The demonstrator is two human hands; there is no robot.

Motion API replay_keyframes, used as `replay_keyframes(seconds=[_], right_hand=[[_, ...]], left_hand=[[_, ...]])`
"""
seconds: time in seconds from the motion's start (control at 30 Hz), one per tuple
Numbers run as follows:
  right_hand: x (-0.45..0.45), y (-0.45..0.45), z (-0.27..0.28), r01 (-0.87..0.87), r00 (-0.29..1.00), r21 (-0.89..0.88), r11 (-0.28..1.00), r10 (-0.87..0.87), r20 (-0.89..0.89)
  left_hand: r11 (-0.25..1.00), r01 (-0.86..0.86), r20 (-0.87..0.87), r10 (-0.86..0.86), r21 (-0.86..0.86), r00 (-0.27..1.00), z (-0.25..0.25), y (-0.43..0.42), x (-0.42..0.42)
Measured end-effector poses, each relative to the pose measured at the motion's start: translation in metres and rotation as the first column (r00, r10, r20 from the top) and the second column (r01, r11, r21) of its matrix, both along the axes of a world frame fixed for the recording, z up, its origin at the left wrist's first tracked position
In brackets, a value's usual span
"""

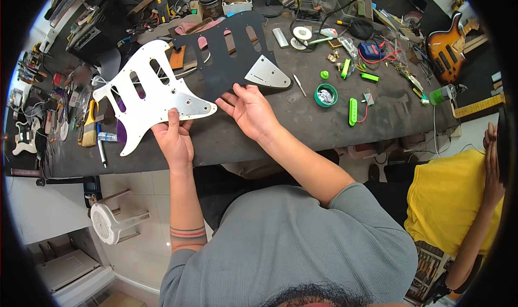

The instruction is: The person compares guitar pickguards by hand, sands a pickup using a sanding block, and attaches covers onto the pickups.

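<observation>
My left hand point(175, 145) is closed on a white guitar pickguard point(148, 104), thumb on top and fingers beneath. The pickguard has three pickup slots and a silver shield plate near its pointed end. My right hand point(251, 110) is at the lower edge of a black pickguard point(216, 69); its thumb and fingers pinch that edge. A silver plate point(267, 72) covers the black pickguard's right corner. The white pickguard overlaps part of the black one. Some fingertips of both hands are hidden.
On the dark bench point(302, 129) lie a green tub point(326, 95), bright green pickup parts point(353, 111), a blue meter point(370, 50) and a brush point(89, 126). A sunburst guitar point(447, 48) is at right. A person in a yellow shirt point(445, 199) sits nearby.
</observation>
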State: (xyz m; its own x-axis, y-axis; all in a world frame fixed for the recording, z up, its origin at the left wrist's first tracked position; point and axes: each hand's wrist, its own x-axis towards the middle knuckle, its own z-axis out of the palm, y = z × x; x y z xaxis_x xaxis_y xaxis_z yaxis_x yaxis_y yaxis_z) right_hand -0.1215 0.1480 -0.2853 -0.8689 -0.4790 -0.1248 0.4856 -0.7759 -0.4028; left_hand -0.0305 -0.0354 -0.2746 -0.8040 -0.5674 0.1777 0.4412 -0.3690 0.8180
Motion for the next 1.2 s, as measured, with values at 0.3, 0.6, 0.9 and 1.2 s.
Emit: replay_keyframes(seconds=[0.3, 0.6, 0.9, 1.2], right_hand=[[-0.001, 0.001, -0.003, -0.005, 1.000, -0.011, 1.000, 0.005, -0.009], [-0.002, -0.001, -0.005, 0.017, 1.000, 0.001, 1.000, -0.017, -0.014], [-0.002, 0.000, -0.004, 0.021, 0.998, 0.068, 0.997, -0.016, -0.067], [-0.006, 0.002, -0.011, -0.045, 0.995, -0.048, 0.998, 0.040, -0.096]], left_hand=[[1.000, -0.011, 0.018, 0.011, -0.007, 1.000, -0.001, 0.000, 0.001], [1.000, 0.002, 0.014, -0.002, -0.001, 1.000, -0.005, -0.002, 0.001], [1.000, 0.010, 0.003, -0.010, -0.010, 1.000, -0.001, -0.001, 0.001], [0.999, 0.039, -0.007, -0.039, 0.007, 0.999, -0.011, -0.008, 0.002]])
